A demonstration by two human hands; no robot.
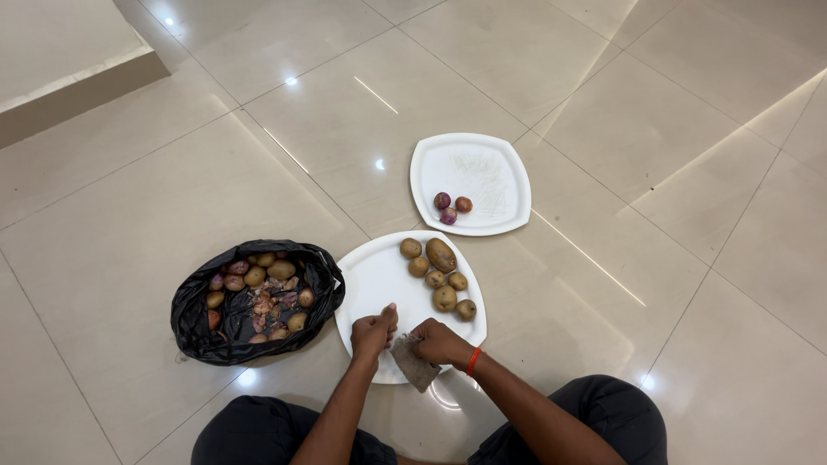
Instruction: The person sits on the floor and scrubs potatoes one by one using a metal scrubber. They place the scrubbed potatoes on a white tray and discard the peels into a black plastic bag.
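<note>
My left hand (pixel 371 331) grips a small brown potato (pixel 392 316) over the near edge of a white plate (pixel 369 277). My right hand (pixel 438 342), with an orange band at the wrist, pinches a small brownish cloth (pixel 415 365) right beside the potato. Several more brown potatoes (pixel 438 273) lie on the far right part of the same plate.
A second white plate (pixel 482 172) farther away holds three small red onions (pixel 450 206). A black plastic bag (pixel 194 314) to the left lies open with several potatoes and onions (pixel 258 294) inside. Glossy beige floor tiles surround everything; a raised ledge (pixel 77 82) sits at the far left. My knees are at the bottom.
</note>
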